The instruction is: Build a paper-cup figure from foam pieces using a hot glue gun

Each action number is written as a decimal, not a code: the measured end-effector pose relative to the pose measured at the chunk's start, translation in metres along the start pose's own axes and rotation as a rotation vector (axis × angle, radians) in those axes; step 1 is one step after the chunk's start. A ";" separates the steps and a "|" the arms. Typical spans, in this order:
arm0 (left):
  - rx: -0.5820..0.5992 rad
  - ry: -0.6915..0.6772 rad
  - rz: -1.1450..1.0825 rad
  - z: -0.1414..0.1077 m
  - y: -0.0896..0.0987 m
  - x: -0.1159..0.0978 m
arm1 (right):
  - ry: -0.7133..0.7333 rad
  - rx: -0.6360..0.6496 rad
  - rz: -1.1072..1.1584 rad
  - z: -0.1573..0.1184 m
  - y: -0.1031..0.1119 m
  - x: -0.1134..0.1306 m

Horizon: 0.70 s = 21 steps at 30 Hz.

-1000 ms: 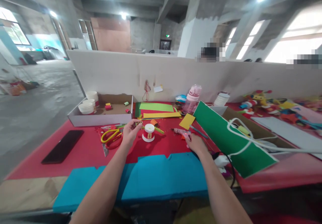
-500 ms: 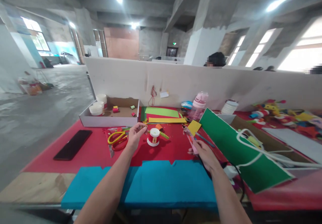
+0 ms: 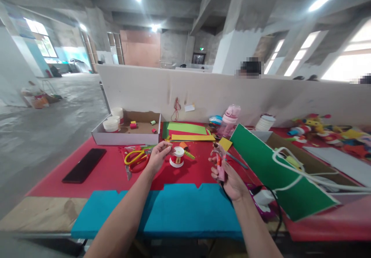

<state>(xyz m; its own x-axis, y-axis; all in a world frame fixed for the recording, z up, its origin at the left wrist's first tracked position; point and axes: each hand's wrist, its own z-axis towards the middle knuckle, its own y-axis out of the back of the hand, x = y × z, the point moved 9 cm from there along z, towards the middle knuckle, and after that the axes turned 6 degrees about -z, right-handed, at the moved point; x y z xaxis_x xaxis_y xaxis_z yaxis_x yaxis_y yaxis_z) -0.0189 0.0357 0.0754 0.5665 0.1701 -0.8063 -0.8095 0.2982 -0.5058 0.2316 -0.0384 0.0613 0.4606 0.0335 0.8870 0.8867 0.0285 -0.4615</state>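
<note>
At the far left of your table the phone lies flat, and beyond it the white box holds stacked cups and small coloured rolls, its walls probably there to keep light parts from straying. Just right of the phone, the scissors rest with their handles toward you, perhaps so you can grab them easily.

Your left hand has its thumb and fingertips pinched together on a small piece, mostly hidden; a fingertip grip suits something so slight. It is just beside the red-and-white cup, which stands on the red cloth, near the middle, wide end down, likely for steadiness. A green zigzag strip sticks out on the cup's right side; you can't tell from here whether it is joined on. Coloured sheets lie flat on the far side, seemingly to leave room around the cup.

To the right, your right hand is curled around the pink glue gun, raised above the cloth with its nozzle pointing away from you, which keeps the tip off your fingers. Its cord hangs on the near side. Farther right, the green board leans at a slant, edging off the box behind it.
</note>
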 end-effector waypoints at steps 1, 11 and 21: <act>0.012 0.022 -0.044 0.000 -0.002 0.001 | -0.001 0.034 -0.006 -0.003 -0.006 0.000; 0.072 0.141 -0.048 -0.004 -0.011 0.007 | 0.095 0.051 -0.523 -0.010 -0.027 0.008; 0.203 0.214 -0.111 -0.008 -0.028 0.017 | 0.343 -0.040 -1.054 -0.018 -0.051 0.021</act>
<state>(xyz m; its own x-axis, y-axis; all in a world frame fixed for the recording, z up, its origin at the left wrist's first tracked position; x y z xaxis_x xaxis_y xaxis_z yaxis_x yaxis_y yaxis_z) 0.0118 0.0226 0.0733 0.5871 -0.0692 -0.8066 -0.6847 0.4891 -0.5403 0.1971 -0.0573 0.1033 -0.5438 -0.2669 0.7957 0.8391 -0.1527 0.5222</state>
